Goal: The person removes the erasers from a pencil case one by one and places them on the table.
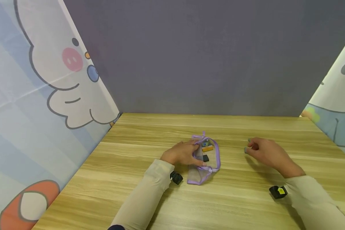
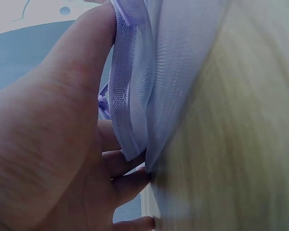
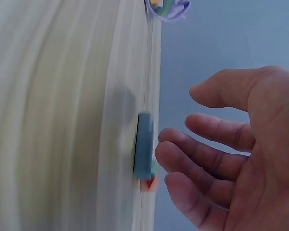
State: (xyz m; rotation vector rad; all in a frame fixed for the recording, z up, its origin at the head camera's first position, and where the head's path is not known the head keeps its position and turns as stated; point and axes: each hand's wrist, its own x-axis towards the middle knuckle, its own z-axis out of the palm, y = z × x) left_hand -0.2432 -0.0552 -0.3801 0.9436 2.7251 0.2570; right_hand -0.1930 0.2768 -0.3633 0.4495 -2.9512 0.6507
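Note:
A see-through mesh pouch with purple trim [image 1: 217, 156] lies on the table. My left hand [image 1: 184, 153] holds its left side, thumb along the near edge and fingers at the far edge; up close the left wrist view shows the pale purple mesh [image 2: 171, 62] by the thumb. Through the mesh show an orange-yellow bar [image 1: 207, 148], a small black piece [image 1: 205, 158] and a bluish piece [image 1: 204, 144]. To the right, my right hand [image 1: 268, 155] hovers over the table with loosely bent fingers and nothing between them. Before its fingertips lies a blue-green block [image 3: 144, 147].
A small orange item [image 3: 150, 184] sits just beyond the blue-green block. The wooden table [image 1: 126, 137] meets a dark grey panel [image 1: 207, 57] at the back. Cartoon-printed sheets [image 1: 31, 127] hang at both sides.

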